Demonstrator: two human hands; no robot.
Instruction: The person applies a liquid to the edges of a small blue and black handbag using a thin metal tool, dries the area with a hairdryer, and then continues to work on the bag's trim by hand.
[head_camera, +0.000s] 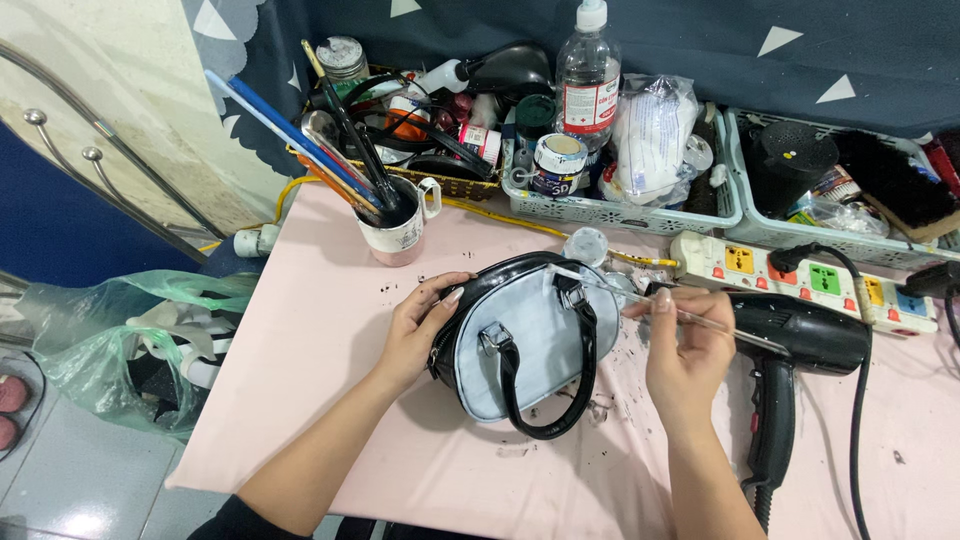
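My left hand (418, 330) grips the small handbag (520, 340) mid-table to steady it, while my right hand (685, 350) pinches a thin brush (640, 298), tip at its upper edge

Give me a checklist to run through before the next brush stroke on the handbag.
1. Left hand steadying the handbag: ok.
2. Right hand has a grip on the brush: ok.
3. Brush tip over the bag's top edge: ok.
4. Bag's black handle lying clear of the tip: ok.
5. Paint load on the bristles: cannot tell.
6. Hair dryer lying apart from the bag: ok.
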